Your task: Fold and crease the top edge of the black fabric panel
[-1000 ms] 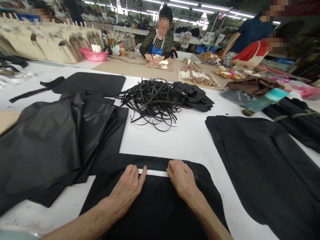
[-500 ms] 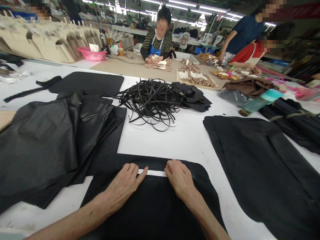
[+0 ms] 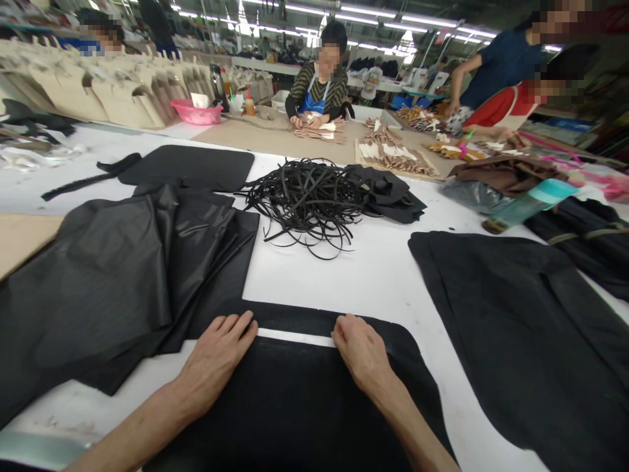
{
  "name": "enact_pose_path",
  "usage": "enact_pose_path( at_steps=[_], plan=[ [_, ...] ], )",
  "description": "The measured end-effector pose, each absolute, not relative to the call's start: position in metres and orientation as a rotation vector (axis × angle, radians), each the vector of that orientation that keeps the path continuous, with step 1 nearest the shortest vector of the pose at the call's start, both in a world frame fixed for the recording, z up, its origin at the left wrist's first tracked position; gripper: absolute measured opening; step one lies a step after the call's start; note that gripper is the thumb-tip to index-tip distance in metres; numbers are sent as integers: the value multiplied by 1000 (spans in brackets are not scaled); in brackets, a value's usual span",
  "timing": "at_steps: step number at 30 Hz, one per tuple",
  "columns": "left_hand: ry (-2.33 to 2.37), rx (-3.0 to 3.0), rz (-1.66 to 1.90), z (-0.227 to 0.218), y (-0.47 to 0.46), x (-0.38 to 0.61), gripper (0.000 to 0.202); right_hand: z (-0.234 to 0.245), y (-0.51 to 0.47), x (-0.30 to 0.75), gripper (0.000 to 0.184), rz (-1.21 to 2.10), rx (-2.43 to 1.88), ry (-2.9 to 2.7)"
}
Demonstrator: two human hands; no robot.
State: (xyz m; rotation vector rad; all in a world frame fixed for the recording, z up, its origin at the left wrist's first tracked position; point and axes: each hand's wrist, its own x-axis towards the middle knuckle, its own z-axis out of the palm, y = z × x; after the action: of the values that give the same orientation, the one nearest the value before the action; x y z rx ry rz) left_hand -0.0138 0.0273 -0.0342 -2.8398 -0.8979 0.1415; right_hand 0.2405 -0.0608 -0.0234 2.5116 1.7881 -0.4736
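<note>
In front of me lie black leather-like panels [image 3: 295, 400], one overlapping another. A narrow white strip [image 3: 295, 336] runs crosswise where the near panel's top edge meets the far band. My left hand [image 3: 221, 347] is at the strip's left end, fingers close together and bent over the near panel's edge, its thumb hidden. My right hand [image 3: 362, 347] is at the right end, fingers curled in a pinch on the same edge. The fingertips of both hands are partly hidden.
Black panels are stacked at left [image 3: 113, 275] and right [image 3: 515, 328]. A tangle of thin black strips [image 3: 304, 196] lies ahead. A teal-lidded bottle [image 3: 528, 206] rests on its side. Across the table, a person in a blue apron [image 3: 314, 98] handles brown pieces.
My left hand has slid left along the edge, its thumb now tucked out of sight, and more of the white strip shows. My right hand keeps its place. The view has shifted slightly left.
</note>
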Motion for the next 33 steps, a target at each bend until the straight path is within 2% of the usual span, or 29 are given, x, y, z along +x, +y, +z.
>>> enact_pose_path(
  at_steps=[3, 7, 12, 17, 21, 25, 33],
  plan=[
    [-976, -2884, 72, -28, 21, 6, 47, -23, -60, 240, 21, -461, 2515, 1793],
    [-728, -3086, -51, -37, -1, 48, 53, -22, -61, 239, 19, -445, 2519, 1809],
    [-586, -3082, -7, -56, -19, 83, 46, -24, -63, 244, 18, -466, 2515, 1894],
    [-567, -2996, -15, -61, -20, 81, 50, -28, -74, 261, 8, -592, 2454, 2134],
    [-556, -2977, -23, -64, -20, 79, 53, -31, -84, 275, 12, -631, 2454, 2277],
    [-550, -2955, -37, -65, -21, 80, 53, -34, -92, 289, 8, -547, 2493, 2237],
    [-518, -2837, -67, -63, -26, 83, 47, -29, -99, 300, 14, -504, 2471, 2062]
  ],
)
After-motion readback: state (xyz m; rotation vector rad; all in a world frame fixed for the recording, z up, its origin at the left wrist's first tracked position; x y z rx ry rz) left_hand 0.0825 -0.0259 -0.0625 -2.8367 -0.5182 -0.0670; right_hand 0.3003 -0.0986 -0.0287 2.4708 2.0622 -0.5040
